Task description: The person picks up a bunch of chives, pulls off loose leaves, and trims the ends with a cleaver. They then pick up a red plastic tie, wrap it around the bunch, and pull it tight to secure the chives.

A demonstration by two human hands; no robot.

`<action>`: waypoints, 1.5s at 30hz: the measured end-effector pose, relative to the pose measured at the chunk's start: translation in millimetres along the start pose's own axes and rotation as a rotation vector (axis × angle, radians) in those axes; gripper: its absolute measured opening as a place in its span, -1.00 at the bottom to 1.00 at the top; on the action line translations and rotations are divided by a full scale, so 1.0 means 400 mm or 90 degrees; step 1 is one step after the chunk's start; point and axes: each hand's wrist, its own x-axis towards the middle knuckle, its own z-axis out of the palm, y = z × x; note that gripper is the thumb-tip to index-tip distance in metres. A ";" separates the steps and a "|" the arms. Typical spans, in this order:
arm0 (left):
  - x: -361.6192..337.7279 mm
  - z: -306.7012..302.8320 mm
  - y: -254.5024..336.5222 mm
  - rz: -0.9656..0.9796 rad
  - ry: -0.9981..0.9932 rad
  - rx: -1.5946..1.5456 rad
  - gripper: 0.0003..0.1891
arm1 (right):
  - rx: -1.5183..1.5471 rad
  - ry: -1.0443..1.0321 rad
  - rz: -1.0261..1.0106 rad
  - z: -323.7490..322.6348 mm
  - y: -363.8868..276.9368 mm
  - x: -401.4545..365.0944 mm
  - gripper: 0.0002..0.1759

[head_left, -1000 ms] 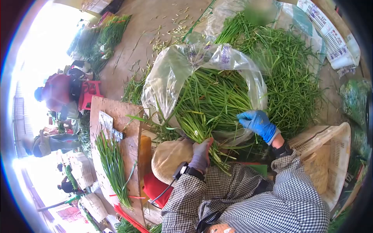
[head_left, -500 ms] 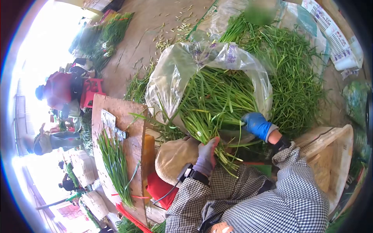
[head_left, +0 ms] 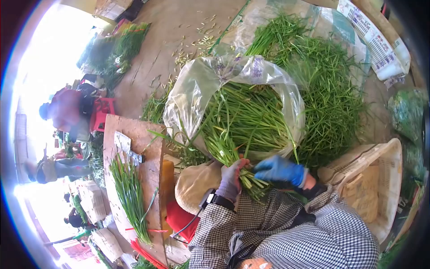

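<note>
My left hand (head_left: 230, 180), in a grey-purple glove, is closed round the stem ends of a bunch of long green stalks (head_left: 229, 150). The leafy part of that bunch reaches into a clear plastic bag (head_left: 186, 96) full of more green stalks (head_left: 260, 119). Just right of the bunch is my right hand (head_left: 280, 171) in a blue glove, slightly blurred, its fingers apart and pointing at the cut ends. Nothing shows in it.
On a wooden board (head_left: 152, 136) at the left lie a cleaver (head_left: 128, 147) and a green bundle (head_left: 130, 193). A loose green heap (head_left: 329, 94) spreads beyond the bag. At right stands a basket (head_left: 387, 179). People are at the far left, one near a red stool (head_left: 104, 112).
My right hand has moved left and down from the bag's rim to beside the stem ends, its fingers spreading. The whole view has shifted slightly.
</note>
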 end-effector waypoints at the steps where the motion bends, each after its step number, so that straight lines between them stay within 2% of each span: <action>1: -0.003 -0.007 -0.001 0.016 0.006 -0.022 -0.58 | 0.181 0.051 0.002 -0.025 0.018 -0.009 -0.35; 2: -0.010 -0.008 -0.003 0.037 -0.024 -0.033 -0.55 | 0.180 0.049 0.001 -0.055 0.035 -0.014 -0.35; 4: -0.053 0.023 0.019 0.049 -0.028 -0.042 -0.53 | 0.144 0.193 0.024 -0.105 0.049 -0.017 -0.20; 5: -0.074 0.032 0.033 0.064 -0.026 -0.050 -0.52 | 0.144 0.191 0.019 -0.098 0.037 -0.013 -0.20; 7: -0.092 0.047 0.030 0.089 -0.026 -0.055 -0.52 | 0.061 0.055 0.022 -0.075 -0.041 -0.007 -0.14; 8: -0.099 0.060 0.026 0.109 -0.027 -0.061 -0.51 | 0.158 0.074 -0.075 -0.043 -0.095 -0.001 -0.08; 9: -0.106 0.075 0.020 0.116 -0.015 -0.024 -0.59 | 0.121 0.059 -0.057 -0.007 -0.053 0.024 0.01; 11: -0.098 0.075 -0.027 0.139 -0.006 0.135 -0.71 | -0.027 0.098 -0.111 0.032 -0.046 0.064 -0.01; 12: -0.096 0.074 -0.056 0.289 -0.052 0.260 -0.81 | -0.032 0.097 -0.116 0.027 -0.049 0.074 -0.01; 13: -0.098 0.077 -0.075 0.296 -0.052 0.256 -0.81 | -0.075 0.032 0.042 0.015 -0.055 0.086 -0.08; 14: -0.098 0.079 -0.089 0.340 -0.069 0.361 -0.82 | -0.119 -0.028 0.200 0.004 -0.060 0.096 -0.15; 15: -0.099 0.083 -0.092 0.381 -0.085 0.465 -0.82 | -0.126 -0.025 0.197 0.007 -0.055 0.094 -0.15; 16: -0.116 0.099 -0.076 0.442 -0.104 0.513 -0.78 | -0.006 0.056 0.077 0.019 -0.045 0.083 -0.23; 17: -0.136 0.114 -0.061 0.451 -0.107 0.507 -0.78 | 0.114 0.132 -0.046 0.027 -0.039 0.073 -0.31; 19: -0.188 0.144 -0.029 0.342 -0.048 0.775 -0.61 | 0.173 0.149 -0.061 0.023 -0.046 0.052 -0.34; 20: -0.205 0.157 -0.007 0.285 -0.111 0.878 -0.32 | 0.227 0.165 -0.024 0.011 -0.045 0.038 -0.40; 21: -0.211 0.162 -0.025 0.293 -0.111 0.872 -0.32 | 0.282 0.179 0.013 -0.002 -0.048 0.026 -0.45; 23: -0.231 0.172 -0.088 0.502 -0.158 0.798 -0.07 | 0.273 0.203 0.022 -0.057 -0.103 -0.013 -0.51; 24: -0.258 0.179 -0.086 0.439 -0.234 0.852 0.01 | 0.198 0.266 0.003 -0.092 -0.107 -0.029 -0.53; 25: -0.276 0.179 -0.091 0.450 -0.237 0.844 0.01 | 0.122 0.329 -0.018 -0.131 -0.114 -0.048 -0.55; 27: -0.302 0.167 -0.104 0.554 -0.292 0.880 -0.06 | 0.072 0.360 0.027 -0.212 -0.172 -0.110 -0.59; 28: -0.308 0.156 -0.100 0.607 -0.282 0.830 -0.13 | 0.092 0.377 0.020 -0.241 -0.222 -0.152 -0.62; 30: -0.295 0.143 -0.094 0.629 -0.263 0.792 -0.14 | 0.073 0.444 0.002 -0.275 -0.317 -0.221 -0.64; 31: -0.294 0.129 -0.086 0.644 -0.243 0.766 -0.16 | 0.038 0.494 -0.011 -0.289 -0.324 -0.240 -0.64; 33: -0.320 0.126 -0.051 0.629 -0.240 0.754 -0.17 | -0.039 0.471 0.048 -0.341 -0.279 -0.277 -0.67; 34: -0.330 0.130 -0.039 0.624 -0.253 0.753 -0.17 | -0.045 0.466 0.037 -0.370 -0.232 -0.292 -0.67; 36: -0.358 0.133 -0.013 0.627 -0.256 0.748 -0.17 | -0.718 0.513 0.247 -0.413 -0.142 -0.300 -0.63; 37: -0.373 0.136 0.003 0.673 -0.265 0.738 -0.15 | -0.726 0.512 0.231 -0.427 -0.152 -0.297 -0.63; 39: -0.424 0.143 0.030 0.714 -0.270 0.724 -0.14 | -0.602 0.594 0.140 -0.438 -0.174 -0.319 -0.59; 41: -0.493 0.164 0.105 0.833 -0.231 0.771 -0.04 | -0.639 0.591 0.091 -0.396 -0.285 -0.283 -0.63; 42: -0.528 0.177 0.145 0.842 -0.225 0.770 -0.04 | -0.664 0.556 0.039 -0.381 -0.330 -0.255 -0.67; 43: -0.564 0.187 0.187 0.949 -0.153 0.822 0.03 | -0.687 0.518 -0.014 -0.358 -0.381 -0.222 -0.71; 44: -0.597 0.192 0.230 1.053 -0.076 0.873 0.09 | -0.699 0.449 -0.135 -0.319 -0.451 -0.194 -0.72; 45: -0.628 0.193 0.274 1.057 -0.067 0.876 0.09 | -0.708 0.377 -0.254 -0.275 -0.527 -0.166 -0.73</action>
